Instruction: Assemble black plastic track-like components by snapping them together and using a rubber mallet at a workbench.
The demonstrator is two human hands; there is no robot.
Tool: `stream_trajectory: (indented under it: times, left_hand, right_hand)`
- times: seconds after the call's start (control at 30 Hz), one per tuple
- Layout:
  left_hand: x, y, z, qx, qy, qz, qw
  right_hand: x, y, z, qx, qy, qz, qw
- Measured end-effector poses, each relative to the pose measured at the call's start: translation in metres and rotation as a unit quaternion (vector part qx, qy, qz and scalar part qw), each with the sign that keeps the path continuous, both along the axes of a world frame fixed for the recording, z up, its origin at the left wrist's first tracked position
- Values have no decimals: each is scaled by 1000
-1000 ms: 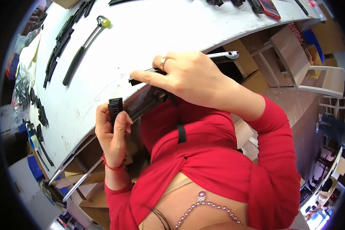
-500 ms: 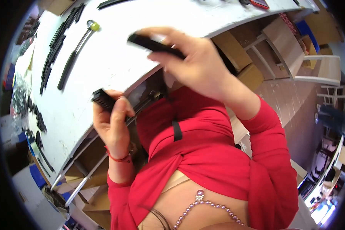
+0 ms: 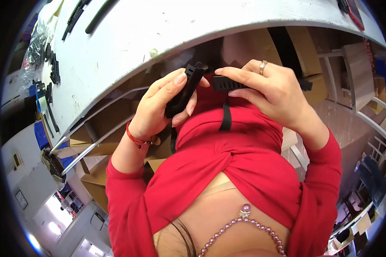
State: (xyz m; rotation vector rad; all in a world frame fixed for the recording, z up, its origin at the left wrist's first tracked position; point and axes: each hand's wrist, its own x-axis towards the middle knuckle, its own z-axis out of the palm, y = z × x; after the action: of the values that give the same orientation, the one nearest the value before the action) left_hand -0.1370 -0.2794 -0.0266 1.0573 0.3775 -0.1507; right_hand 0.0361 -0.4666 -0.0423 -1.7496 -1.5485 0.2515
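Observation:
Held between the thumb and fingers of my left hand is a black plastic casing, tilted, with small slots at its upper end. My right hand pinches a long black slotted plastic piece between thumb and fingers, its near end pointing at the casing. A small gap separates the two parts. Both hands are in front of my body, just off the table's edge. The fingers cover much of each part.
The white table curves across the top. On it lie a black tool handle, black strips, more black pieces and clear plastic wrap. Cardboard boxes sit below. A pale wooden chair stands at right.
Both hands have come away from over the table toward my body and closer together, each keeping its black part. The view has shifted, so the tool handle is now at the top edge.

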Motion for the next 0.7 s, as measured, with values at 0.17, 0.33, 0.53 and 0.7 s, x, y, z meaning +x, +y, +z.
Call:
stream_trajectory:
  times: [0.17,0.33,0.53,0.7]
  left_hand:
    - [-1,0,-5,25,35,-13,999]
    - [0,0,-11,69,63,-32,995]
    - [7,1,-14,46,123,-72,989]
    - [8,5,-29,-69,130,-66,987]
  right_hand:
    - [1,-4,-6,20,-48,-14,999]
    - [1,-6,-7,2,-65,-20,998]
    - [7,-11,-16,-27,-49,-7,998]
    - [10,-14,-19,-55,-41,-3,998]
